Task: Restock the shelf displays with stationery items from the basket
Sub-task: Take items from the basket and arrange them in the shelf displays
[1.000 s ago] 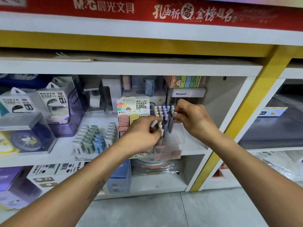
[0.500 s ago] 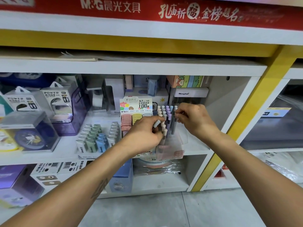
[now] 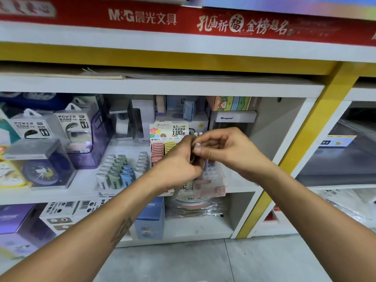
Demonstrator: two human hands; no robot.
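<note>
Hands meet in front of the clear pen display stand (image 3: 213, 176) on the middle shelf (image 3: 61, 195). The left hand (image 3: 177, 167) is curled, fingers closed around pens (image 3: 195, 159) that are mostly hidden behind it. The right hand (image 3: 223, 149) pinches the pale cap end of one pen (image 3: 197, 144) between thumb and forefinger, touching the left hand's fingertips. Just left of the hands stands a pencil-lead refill display (image 3: 164, 147), card marked 0.7 HB. Farther left lie rows of small pastel tubes (image 3: 120, 171), a purple bin (image 3: 97, 139), power bank boxes (image 3: 71, 125) and a boxed clock (image 3: 40, 167). A red M&G banner (image 3: 142, 17) runs along the top.
</note>
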